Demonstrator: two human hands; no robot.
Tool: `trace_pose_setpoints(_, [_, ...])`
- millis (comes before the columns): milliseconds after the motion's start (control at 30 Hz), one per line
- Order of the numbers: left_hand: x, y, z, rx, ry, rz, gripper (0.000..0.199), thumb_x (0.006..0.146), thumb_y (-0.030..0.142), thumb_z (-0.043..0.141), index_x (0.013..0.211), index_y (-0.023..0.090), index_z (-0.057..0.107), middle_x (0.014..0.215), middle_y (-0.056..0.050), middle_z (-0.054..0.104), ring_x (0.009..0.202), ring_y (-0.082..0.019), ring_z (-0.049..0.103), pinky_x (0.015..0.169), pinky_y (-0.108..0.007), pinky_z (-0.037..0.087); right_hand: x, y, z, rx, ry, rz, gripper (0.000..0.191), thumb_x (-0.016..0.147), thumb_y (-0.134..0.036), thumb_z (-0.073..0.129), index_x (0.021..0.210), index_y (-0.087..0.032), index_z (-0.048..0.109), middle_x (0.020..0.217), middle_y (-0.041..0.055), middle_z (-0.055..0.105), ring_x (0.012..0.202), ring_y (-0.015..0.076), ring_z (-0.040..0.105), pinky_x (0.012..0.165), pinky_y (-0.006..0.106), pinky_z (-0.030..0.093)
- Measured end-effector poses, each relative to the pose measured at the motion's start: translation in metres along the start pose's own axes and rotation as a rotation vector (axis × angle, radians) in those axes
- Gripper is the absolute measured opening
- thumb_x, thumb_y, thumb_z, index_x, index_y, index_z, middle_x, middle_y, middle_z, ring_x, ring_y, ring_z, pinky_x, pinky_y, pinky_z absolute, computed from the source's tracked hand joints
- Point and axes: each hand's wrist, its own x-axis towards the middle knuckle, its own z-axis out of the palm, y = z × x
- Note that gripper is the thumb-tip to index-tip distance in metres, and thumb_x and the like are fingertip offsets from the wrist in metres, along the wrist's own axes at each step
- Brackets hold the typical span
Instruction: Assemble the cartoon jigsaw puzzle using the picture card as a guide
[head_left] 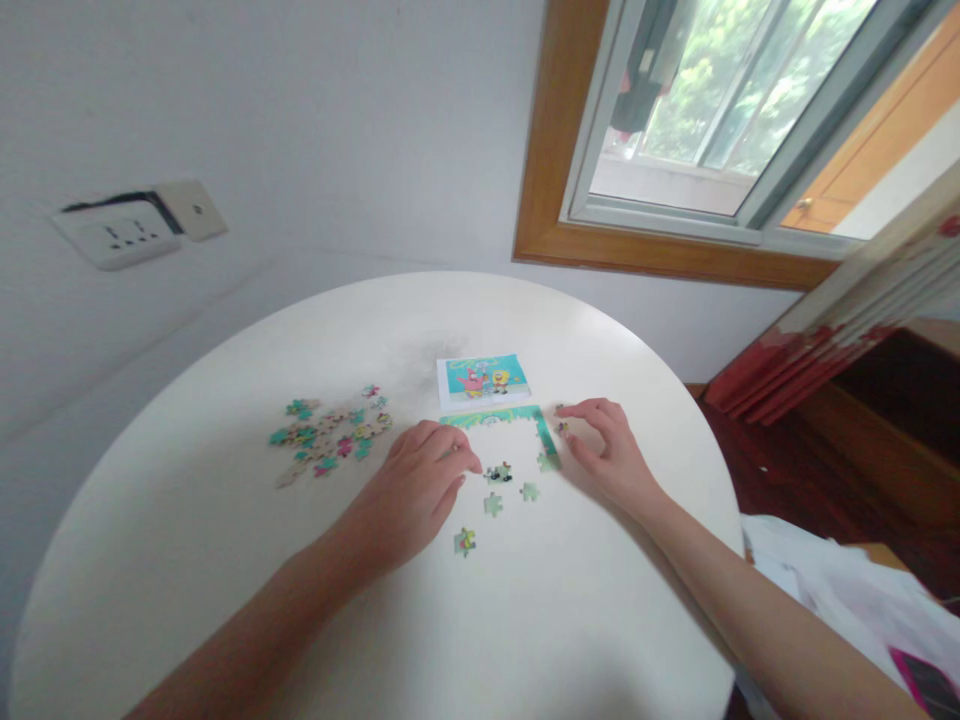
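Sorting pieces (pixel 562 429) beside the puzzle border (pixel 544 432) on the worktop (pixel 600 620) seems in hand, right hand (pixel 619 455) parted around them, left hand (pixel 420 480) curled, contents unclear; placing one calls for matching edges.

Your left hand (pixel 416 485) covers the table by the left end of the puzzle border (pixel 517 414), hiding what lies beneath. Prints on the pieces (pixel 562 428) at your right hand (pixel 609 450) (tiny, blurred) are unreadable; both forearms (pixel 262 610) leave the bottom edge.
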Motion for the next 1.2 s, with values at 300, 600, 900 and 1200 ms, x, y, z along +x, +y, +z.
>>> trace_pose_setpoints(300, [-0.001,0.002,0.001,0.018,-0.022,-0.017,0.027,0.084,0.005,0.046,0.095,0.022,0.063,0.104,-0.004,0.056,0.103,-0.024,0.045,0.093,-0.043,0.035,-0.004,-0.016,-0.007,-0.071,-0.302,-0.313,0.02,0.077,-0.021,0.061,0.092,-0.027,0.072,0.099,0.0051,0.058,0.097,0.0222,0.049,0.088,0.041,0.034])
trace_pose_setpoints(600, [-0.004,-0.008,-0.016,0.007,-0.102,-0.007,0.015,0.085,0.016,0.055,0.091,0.024,0.066,0.1,-0.003,0.056,0.1,-0.022,0.047,0.09,-0.036,0.036,-0.003,-0.017,-0.007,-0.018,-0.361,-0.341,0.016,0.079,-0.023,0.062,0.092,-0.026,0.071,0.1,0.005,0.058,0.099,0.0214,0.05,0.09,0.041,0.033])
trace_pose_setpoints(900, [-0.013,0.002,-0.029,-0.102,-0.324,-0.001,0.019,0.074,0.027,0.074,0.089,0.022,0.064,0.093,-0.001,0.056,0.096,-0.021,0.048,0.09,-0.033,0.033,-0.005,-0.02,-0.005,-0.08,-0.384,-0.35,0.015,0.081,-0.035,0.068,0.094,-0.027,0.071,0.101,0.0042,0.059,0.101,0.0214,0.05,0.092,0.04,0.032])
trace_pose_setpoints(1200, [-0.01,0.007,-0.023,-0.099,-0.333,-0.015,0.011,0.077,0.019,0.068,0.086,0.02,0.062,0.091,-0.002,0.056,0.094,-0.021,0.047,0.087,-0.034,0.032,-0.006,-0.023,-0.003,-0.109,-0.441,-0.344,0.014,0.084,-0.036,0.066,0.095,-0.028,0.071,0.101,0.0046,0.058,0.099,0.0214,0.05,0.09,0.04,0.033])
